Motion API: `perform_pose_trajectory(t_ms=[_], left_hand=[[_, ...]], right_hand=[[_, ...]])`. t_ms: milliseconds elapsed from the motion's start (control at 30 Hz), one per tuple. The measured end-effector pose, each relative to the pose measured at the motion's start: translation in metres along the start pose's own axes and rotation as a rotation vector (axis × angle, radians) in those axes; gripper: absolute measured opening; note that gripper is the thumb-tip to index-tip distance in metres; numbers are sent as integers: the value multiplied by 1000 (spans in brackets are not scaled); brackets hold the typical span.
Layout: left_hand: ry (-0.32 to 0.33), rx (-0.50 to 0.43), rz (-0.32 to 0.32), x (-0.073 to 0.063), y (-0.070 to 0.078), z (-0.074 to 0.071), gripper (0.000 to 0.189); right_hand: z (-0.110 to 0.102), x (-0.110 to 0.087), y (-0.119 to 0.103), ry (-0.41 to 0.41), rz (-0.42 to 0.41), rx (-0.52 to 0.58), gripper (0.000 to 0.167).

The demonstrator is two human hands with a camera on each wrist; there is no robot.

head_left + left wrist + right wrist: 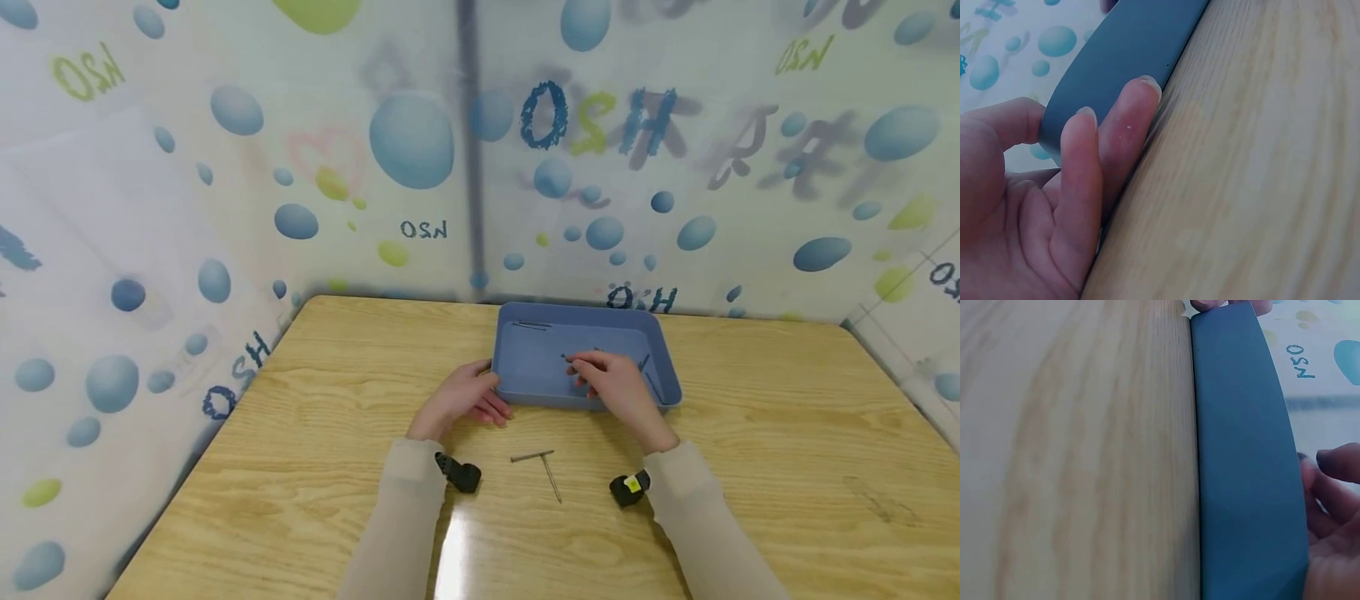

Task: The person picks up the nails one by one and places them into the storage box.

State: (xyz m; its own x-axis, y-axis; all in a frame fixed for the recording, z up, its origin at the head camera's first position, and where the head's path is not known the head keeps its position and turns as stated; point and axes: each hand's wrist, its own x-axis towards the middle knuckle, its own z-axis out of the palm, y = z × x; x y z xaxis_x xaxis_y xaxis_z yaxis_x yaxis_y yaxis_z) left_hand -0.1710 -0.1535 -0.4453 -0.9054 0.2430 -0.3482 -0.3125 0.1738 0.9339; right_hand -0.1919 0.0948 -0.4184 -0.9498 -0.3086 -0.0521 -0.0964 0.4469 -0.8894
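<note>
A shallow blue tray (pixel 581 400) lies on the wooden table. At its near left corner my left hand (pixel 468 396) holds the wall, thumb by the rim and other fingers along the outside. My right hand (pixel 611 383) is over the tray, thumb and fingertips pinching a thin dark nail (pixel 565 357), mostly hidden by the fingers. In the right wrist view the tray's front wall (pixel 1241 425) covers part of that hand. Several dark nails (pixel 532 325) lie at the tray's far left, and more dark nails (pixel 650 379) at its right side.
Two larger silvery nails, one crosswise (pixel 531 456) and one pointing towards me (pixel 552 479), form a T on the table (pixel 337 358) in front of the tray. A patterned curtain wall (pixel 337 242) stands close behind the tray.
</note>
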Motion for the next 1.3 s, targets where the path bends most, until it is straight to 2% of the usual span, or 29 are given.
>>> perform_pose_trajectory(t_ms=[167,333,600,933,1167,1300], left_hand=[[-1,-1,11,0,0,-1,60],[-2,4,14,0,0,-1,60],[8,-15,2,-1,1,0,60],[1,-14,-7,-1,3,0,60],[11,-11,-25,-2,4,1,60],[7,-7,-11,-2,4,1,60]], right_hand=[[0,2,0,-25,2,-26,36],[2,2,-1,-56,6,-99,39],[6,3,0,-72,-4,-380,41],[10,1,-3,-63,-52,-593,40],[10,-3,-6,-62,-51,-620,40],[10,-2,-4,-53,-40,-623,41]])
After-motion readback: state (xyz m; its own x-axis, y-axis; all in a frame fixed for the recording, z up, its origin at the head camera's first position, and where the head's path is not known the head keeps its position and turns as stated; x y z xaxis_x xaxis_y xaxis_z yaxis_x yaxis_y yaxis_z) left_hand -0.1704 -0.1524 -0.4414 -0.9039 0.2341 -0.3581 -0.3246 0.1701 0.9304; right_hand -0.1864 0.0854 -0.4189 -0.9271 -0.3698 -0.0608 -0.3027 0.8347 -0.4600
